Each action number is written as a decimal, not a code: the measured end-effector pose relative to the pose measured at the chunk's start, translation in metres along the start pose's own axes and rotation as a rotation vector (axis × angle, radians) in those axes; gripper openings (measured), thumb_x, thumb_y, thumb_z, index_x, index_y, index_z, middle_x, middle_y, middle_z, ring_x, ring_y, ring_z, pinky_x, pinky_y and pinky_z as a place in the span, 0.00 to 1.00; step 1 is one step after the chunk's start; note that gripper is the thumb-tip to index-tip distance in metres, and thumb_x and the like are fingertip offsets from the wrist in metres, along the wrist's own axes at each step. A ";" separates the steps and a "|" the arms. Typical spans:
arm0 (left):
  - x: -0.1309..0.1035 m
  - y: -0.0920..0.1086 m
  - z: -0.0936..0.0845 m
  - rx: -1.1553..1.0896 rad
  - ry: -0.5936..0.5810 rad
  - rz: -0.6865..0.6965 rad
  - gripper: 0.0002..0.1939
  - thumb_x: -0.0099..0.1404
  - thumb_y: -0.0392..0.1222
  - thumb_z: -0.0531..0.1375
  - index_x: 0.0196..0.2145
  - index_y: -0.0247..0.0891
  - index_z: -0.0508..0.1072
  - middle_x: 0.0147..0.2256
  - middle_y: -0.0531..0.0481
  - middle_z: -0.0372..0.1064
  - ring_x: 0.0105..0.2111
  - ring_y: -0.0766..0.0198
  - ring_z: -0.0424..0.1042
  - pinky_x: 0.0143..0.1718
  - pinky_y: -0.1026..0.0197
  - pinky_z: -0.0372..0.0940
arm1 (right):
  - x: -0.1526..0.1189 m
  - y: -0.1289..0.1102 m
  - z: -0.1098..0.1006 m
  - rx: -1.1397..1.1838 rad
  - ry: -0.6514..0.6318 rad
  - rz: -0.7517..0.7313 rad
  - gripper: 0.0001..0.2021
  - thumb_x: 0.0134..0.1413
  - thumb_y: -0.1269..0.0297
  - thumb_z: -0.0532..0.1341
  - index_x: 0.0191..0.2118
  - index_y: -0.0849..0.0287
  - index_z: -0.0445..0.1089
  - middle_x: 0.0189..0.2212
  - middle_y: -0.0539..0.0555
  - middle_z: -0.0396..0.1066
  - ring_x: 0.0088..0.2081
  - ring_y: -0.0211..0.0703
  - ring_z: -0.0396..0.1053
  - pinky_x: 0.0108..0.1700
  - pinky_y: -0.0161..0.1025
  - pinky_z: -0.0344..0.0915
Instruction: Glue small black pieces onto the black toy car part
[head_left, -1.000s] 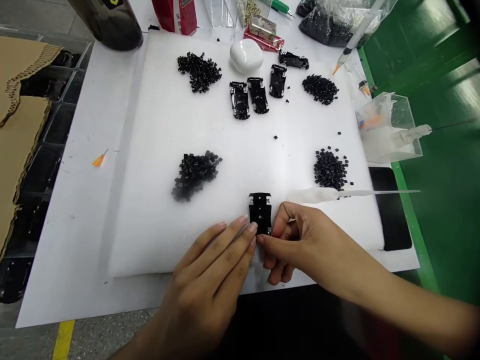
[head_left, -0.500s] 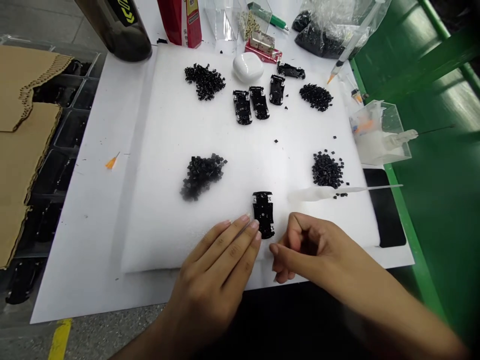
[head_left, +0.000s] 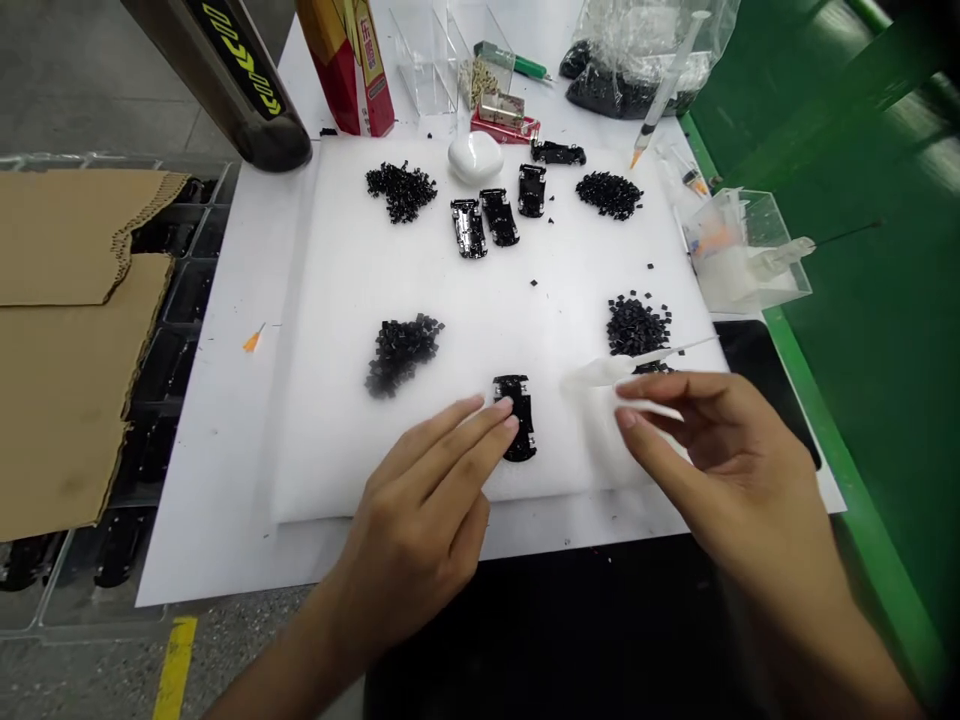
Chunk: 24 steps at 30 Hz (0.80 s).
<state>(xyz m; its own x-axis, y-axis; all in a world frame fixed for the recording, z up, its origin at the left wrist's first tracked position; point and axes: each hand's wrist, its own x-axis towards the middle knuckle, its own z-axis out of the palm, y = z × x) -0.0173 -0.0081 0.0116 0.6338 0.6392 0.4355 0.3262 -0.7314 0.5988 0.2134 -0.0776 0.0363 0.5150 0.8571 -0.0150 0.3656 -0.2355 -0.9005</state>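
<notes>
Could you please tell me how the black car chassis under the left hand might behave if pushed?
Lying flat, the black car chassis would probably slide rather than roll or tip. Its notched outline leaves slender corners that may be fragile.

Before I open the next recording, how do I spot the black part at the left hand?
Find the big white pad. Near its front edge, the left hand partly covers the black part. It lies apart from the four similar parts farther back.
</notes>
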 end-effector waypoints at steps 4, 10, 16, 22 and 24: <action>0.025 -0.008 -0.009 0.058 -0.282 0.064 0.35 0.65 0.21 0.52 0.69 0.27 0.60 0.66 0.45 0.63 0.72 0.57 0.52 0.70 0.52 0.61 | 0.020 0.001 0.024 0.022 -0.098 -0.170 0.21 0.59 0.59 0.71 0.57 0.48 0.71 0.56 0.53 0.74 0.58 0.50 0.71 0.65 0.54 0.66; 0.030 -0.011 -0.018 0.127 -0.353 0.057 0.30 0.70 0.27 0.55 0.68 0.32 0.60 0.63 0.46 0.66 0.68 0.59 0.58 0.70 0.53 0.60 | 0.020 0.001 0.033 0.279 0.130 0.020 0.17 0.64 0.48 0.67 0.52 0.51 0.78 0.36 0.52 0.78 0.31 0.43 0.76 0.36 0.44 0.76; 0.018 -0.003 -0.015 0.254 -0.254 0.022 0.26 0.73 0.31 0.57 0.67 0.33 0.64 0.60 0.47 0.69 0.58 0.55 0.65 0.59 0.48 0.67 | 0.021 0.000 0.007 0.448 0.413 0.152 0.17 0.61 0.48 0.67 0.30 0.56 0.77 0.21 0.49 0.64 0.16 0.32 0.51 0.15 0.35 0.44; 0.027 -0.009 -0.006 0.110 -0.312 0.054 0.27 0.71 0.29 0.55 0.66 0.33 0.64 0.65 0.51 0.64 0.70 0.57 0.54 0.73 0.47 0.52 | 0.035 -0.002 0.003 0.632 0.440 0.174 0.16 0.47 0.62 0.71 0.22 0.55 0.62 0.20 0.44 0.50 0.20 0.33 0.46 0.19 0.34 0.50; 0.027 -0.010 -0.006 0.065 -0.307 0.044 0.26 0.71 0.29 0.56 0.65 0.33 0.65 0.60 0.51 0.70 0.66 0.59 0.60 0.71 0.50 0.56 | 0.036 -0.002 0.005 0.713 0.348 0.222 0.17 0.45 0.61 0.70 0.22 0.55 0.60 0.18 0.43 0.50 0.19 0.33 0.46 0.19 0.33 0.50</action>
<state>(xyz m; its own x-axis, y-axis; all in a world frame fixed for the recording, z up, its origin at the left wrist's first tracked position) -0.0076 0.0179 0.0214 0.8276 0.5117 0.2307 0.3311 -0.7769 0.5355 0.2276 -0.0441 0.0351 0.7710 0.6061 -0.1954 -0.2930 0.0651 -0.9539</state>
